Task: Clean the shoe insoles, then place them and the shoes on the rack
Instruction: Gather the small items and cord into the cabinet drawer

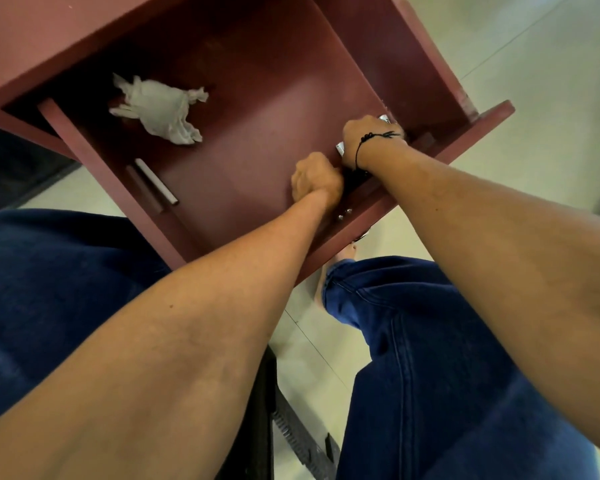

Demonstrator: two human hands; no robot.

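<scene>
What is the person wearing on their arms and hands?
Both forearms are bare, with no sleeves showing and no gloves on the left hand or the right hand. The right wrist wears a thin black cord bracelet with a knot.

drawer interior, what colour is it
Dark reddish-brown, maroon-like, seen in the head view: the drawer.

Open red-brown wooden drawer (257,109) containing a crumpled white cloth (160,109) near its back and a white cylindrical stick (156,181) lying along its left wall; pale tiled floor (551,64) beneath.
</scene>
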